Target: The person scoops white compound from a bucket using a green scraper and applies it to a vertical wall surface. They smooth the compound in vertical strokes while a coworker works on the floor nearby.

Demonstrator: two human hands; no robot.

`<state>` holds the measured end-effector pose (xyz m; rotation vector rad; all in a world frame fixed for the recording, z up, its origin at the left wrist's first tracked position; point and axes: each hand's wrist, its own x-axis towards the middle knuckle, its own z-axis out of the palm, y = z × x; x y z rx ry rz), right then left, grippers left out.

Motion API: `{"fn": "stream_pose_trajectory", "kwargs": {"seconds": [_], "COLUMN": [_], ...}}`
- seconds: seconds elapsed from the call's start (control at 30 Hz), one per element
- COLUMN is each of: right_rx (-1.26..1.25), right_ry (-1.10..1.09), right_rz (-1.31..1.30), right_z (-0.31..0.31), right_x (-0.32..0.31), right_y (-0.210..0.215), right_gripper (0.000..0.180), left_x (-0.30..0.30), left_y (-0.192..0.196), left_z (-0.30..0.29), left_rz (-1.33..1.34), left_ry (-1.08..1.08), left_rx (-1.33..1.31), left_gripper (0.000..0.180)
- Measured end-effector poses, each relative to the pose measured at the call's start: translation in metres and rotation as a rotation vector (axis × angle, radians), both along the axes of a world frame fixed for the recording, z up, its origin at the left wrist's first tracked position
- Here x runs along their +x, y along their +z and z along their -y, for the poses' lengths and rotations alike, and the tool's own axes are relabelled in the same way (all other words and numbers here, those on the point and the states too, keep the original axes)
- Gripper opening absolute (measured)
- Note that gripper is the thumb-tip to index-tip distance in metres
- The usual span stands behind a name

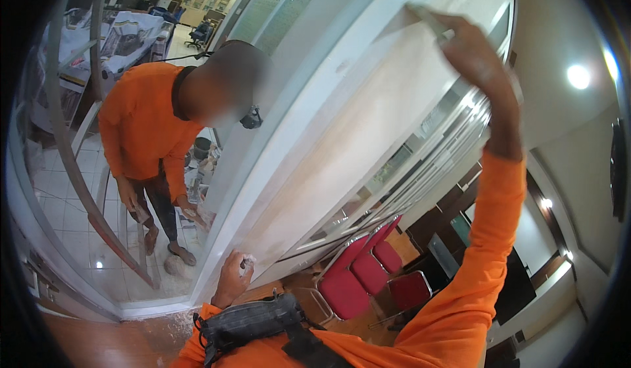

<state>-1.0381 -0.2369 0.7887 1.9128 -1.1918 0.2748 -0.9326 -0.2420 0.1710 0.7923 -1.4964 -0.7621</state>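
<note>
My right hand point(474, 53) is raised high and presses a flat putty knife point(430, 21) against the white wall column point(368, 124). The blade lies flat on the pale, patchy surface. My left hand point(233, 276) is low, near the column's foot, closed around a small white lump point(248, 261) of filler. Both my arms wear orange sleeves.
Another person in an orange shirt point(141, 121) bends over behind a glass panel at left, holding a tool low above the tiled floor point(59, 203). Red chairs point(368, 276) stand at lower right beside dark furniture. A grey pouch point(253, 322) hangs on my chest. Ceiling lights glow at upper right.
</note>
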Motion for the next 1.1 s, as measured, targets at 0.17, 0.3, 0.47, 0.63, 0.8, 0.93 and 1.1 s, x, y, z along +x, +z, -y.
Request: {"fn": "stream_pose_trajectory", "kwargs": {"seconds": [0.17,0.3,0.47,0.63,0.8,0.93,1.1], "right_rx": [0.123,-0.002,-0.174,-0.073,-0.038,-0.353,-0.467], "right_ry": [-0.271,0.033,0.128,0.522,0.715,0.642,0.436], "right_rz": [0.021,0.029,0.445,0.723,0.741,0.128,-0.118], "right_z": [-0.030,-0.066,-0.090,-0.082,-0.037,0.001,0.062], "right_x": [0.026,-0.014,-0.054,-0.089,-0.089,-0.088,-0.104], "right_y": [-0.126,-0.086,0.002,0.053,0.055,-0.017,-0.089], "right_gripper": [0.067,0.062,0.060,0.064,0.062,0.072,0.087], "left_x": [-0.004,-0.004,0.002,0.016,0.034,0.041,0.035], "left_y": [0.020,0.025,0.019,0.030,0.047,0.057,0.064], "left_z": [0.007,0.004,0.003,0.006,0.014,0.028,0.033], "left_rz": [0.049,0.101,0.089,0.090,-0.010,-0.056,-0.027], "left_ry": [-0.096,-0.167,-0.082,0.012,0.187,0.304,0.224], "left_rx": [-0.142,-0.175,-0.114,-0.171,-0.239,-0.210,-0.182], "left_gripper": [0.017,0.016,0.016,0.015,0.023,0.033,0.039]}}
